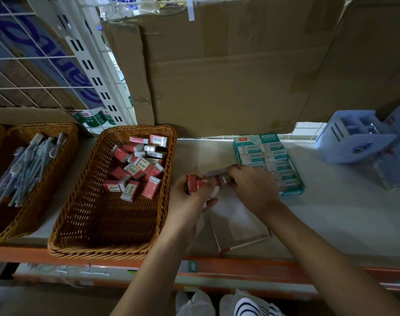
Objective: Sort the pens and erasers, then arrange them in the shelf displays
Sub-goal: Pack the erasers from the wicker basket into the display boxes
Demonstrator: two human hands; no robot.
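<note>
Centre frame, the left hand [189,196] grips a few red erasers [192,184] above the open white carton [236,216]; the right hand [253,190] digs curled fingers into the carton's far end, gripping anything, I can't tell. More loose erasers [135,172] pile in the wicker basket [80,201] just left; pens [23,169] far left.

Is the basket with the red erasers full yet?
No, partly filled: red erasers cover only the far half of the basket; its near half is bare weave.
</note>
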